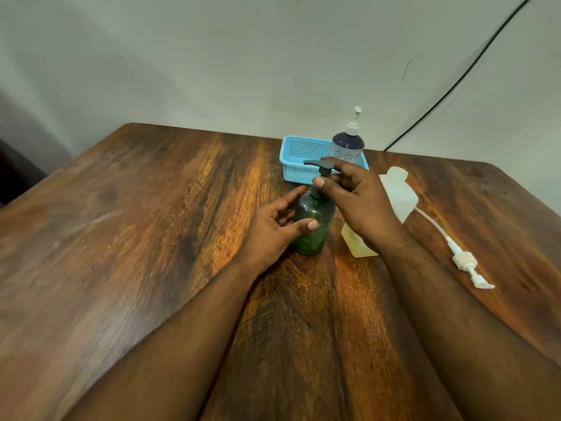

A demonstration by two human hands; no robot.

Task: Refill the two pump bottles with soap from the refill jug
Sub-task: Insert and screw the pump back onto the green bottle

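1. Translucent white plastic refill jug [400, 196] stands partly hidden behind the right hand [358, 205].
2. Right hand's fingertips pinch the dark pump head [318, 170] of the round dark-green plastic bottle [312, 229], mid-table [121, 238].
3. Left hand [273, 229], fingers spread, touches the bottle's side.
4. Navy pump bottle [347, 145] stands in a blue perforated basket [303, 159].

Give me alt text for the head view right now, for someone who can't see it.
The right hand pinches the dark pump top of a green pump bottle standing on a wooden table, while the left hand touches its side. Behind them stand a clear refill jug, a blue basket holding a purple pump bottle, and a loose white pump lying at right.
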